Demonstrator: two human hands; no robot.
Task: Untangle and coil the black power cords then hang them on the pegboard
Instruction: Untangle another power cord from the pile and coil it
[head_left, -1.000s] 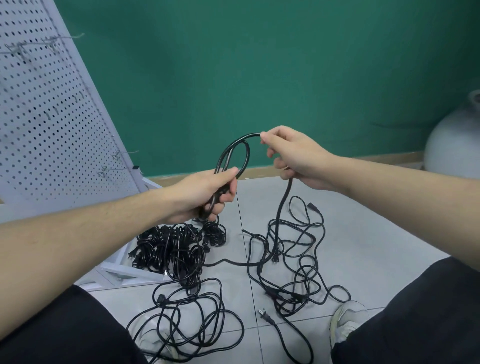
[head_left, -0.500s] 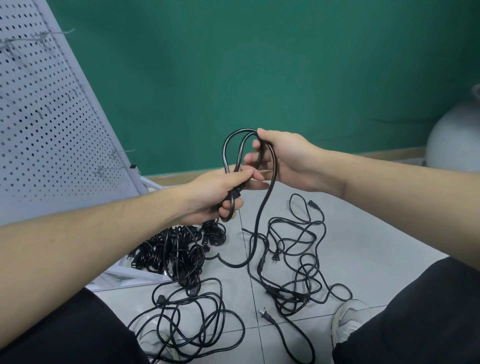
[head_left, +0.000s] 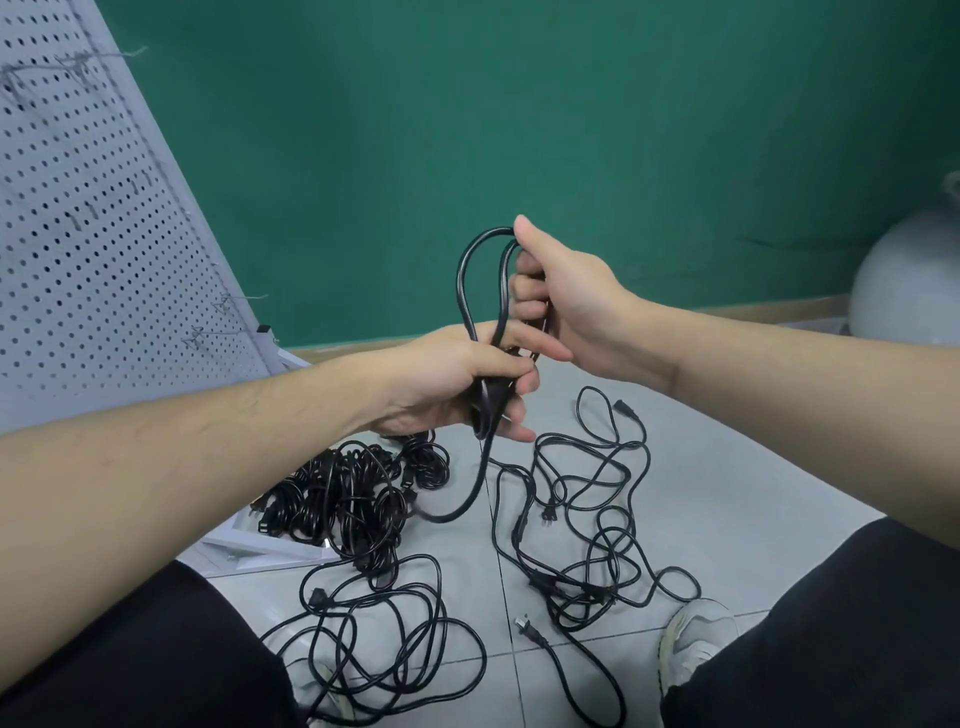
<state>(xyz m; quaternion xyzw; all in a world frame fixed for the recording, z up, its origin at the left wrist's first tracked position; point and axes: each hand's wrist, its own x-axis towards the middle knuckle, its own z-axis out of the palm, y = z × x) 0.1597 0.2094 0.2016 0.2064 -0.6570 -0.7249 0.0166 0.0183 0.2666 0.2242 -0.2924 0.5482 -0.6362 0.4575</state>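
Now your left hand (head_left: 457, 384) clenches the power cord (head_left: 470, 291) loops' base; your right hand (head_left: 561, 301) grips their top, tail trailing to the floor (head_left: 727, 493).

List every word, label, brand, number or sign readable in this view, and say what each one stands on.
None: no text can be read anywhere.
Pegboard: holes and hooks only, no label.
Black power cords and plug: any moulded marks are too small to read.
Shoe: no legible brand.
Green wall: blank.
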